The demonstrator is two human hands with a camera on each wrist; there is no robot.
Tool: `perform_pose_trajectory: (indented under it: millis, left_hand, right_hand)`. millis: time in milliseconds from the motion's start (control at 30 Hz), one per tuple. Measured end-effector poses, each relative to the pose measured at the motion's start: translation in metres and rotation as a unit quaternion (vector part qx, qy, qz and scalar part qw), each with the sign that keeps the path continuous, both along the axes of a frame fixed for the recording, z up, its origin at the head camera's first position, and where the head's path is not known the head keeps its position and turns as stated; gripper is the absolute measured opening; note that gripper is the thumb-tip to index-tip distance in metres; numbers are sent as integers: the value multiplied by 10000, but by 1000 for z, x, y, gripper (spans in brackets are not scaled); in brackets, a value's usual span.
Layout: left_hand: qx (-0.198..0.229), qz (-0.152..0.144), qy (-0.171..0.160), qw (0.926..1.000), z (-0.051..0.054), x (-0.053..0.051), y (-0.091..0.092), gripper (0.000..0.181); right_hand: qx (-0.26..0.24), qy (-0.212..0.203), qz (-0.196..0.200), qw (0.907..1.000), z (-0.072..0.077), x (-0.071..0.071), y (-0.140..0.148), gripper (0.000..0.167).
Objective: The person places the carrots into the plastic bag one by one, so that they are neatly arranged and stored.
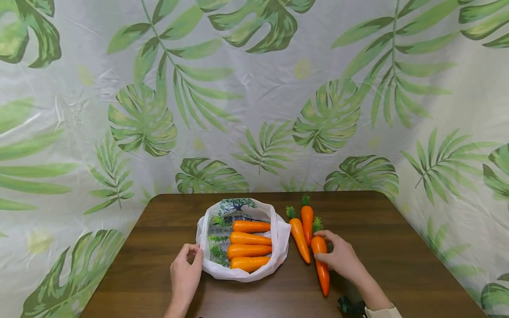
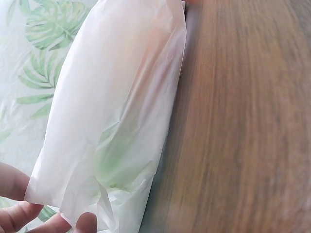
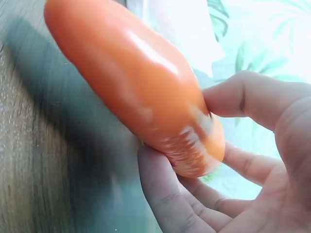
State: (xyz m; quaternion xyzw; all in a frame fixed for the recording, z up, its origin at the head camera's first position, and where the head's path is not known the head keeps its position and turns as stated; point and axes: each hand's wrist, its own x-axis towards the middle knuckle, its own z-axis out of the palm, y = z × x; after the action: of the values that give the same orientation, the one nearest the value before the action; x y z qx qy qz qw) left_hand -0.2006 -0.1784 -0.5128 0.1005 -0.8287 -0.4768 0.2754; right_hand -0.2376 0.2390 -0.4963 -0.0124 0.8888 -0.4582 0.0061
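Observation:
A white plastic bag (image 1: 283, 240) lies with its mouth rolled wide, several orange carrots (image 1: 248, 251) side by side inside, green tops to the left. The left hand (image 1: 186, 274) pinches the bag's left rim; in the left wrist view its fingers (image 2: 14, 216) grip the edge of the white plastic (image 2: 112, 97). Right of the bag, the right hand (image 1: 343, 256) holds a carrot (image 1: 322, 276) near its thick top end. The right wrist view shows thumb and fingers around that carrot (image 3: 131, 73), with a shadow on the wood beside it.
Two more carrots (image 1: 299, 238) (image 1: 307, 221) lie between the bag and the right hand on the brown wooden table (image 1: 159, 221). A dark object (image 1: 350, 305) is by the right wrist. A leaf-patterned sheet (image 1: 262, 88) hangs behind the table.

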Motion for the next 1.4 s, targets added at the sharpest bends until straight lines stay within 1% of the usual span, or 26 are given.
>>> perform_pose_trajectory:
  millis: [167, 300, 500, 633, 767, 867, 1000, 1167, 1400]
  left_hand:
    - [16, -18, -20, 10000, 1, 1, 2, 10]
    - [-11, -16, 4, 10000, -1, 0, 2, 10]
    - [8, 68, 62, 10000, -5, 1, -3, 10]
    - [29, 113, 66, 9999, -6, 2, -6, 10]
    - [0, 30, 125, 9999, -4, -1, -4, 11]
    - [-13, -11, 165, 9999, -3, -2, -2, 12]
    - [3, 14, 220, 9998, -3, -2, 1, 13]
    - [13, -8, 246, 9997, -1, -1, 2, 14]
    - [54, -78, 313, 9995, -1, 1, 1, 12]
  right_hand:
    - [-24, 208, 79, 9997, 2, -1, 3, 60]
    - [-67, 422, 153, 9990, 3, -1, 2, 60]
    - [-152, 539, 244, 9981, 3, 0, -7, 60]
    - [-154, 614, 381, 9973, 4, 0, -13, 61]
    - [-193, 683, 509, 9962, 6, 1, -13, 61]
    - [-93, 747, 533, 9957, 9, 1, -13, 61]
    - [28, 823, 609, 9947, 18, 2, -13, 61]
    - [30, 1023, 751, 9919, 35, 1, -23, 62]
    - [35, 1399, 1126, 9837, 59, -3, -41, 63]
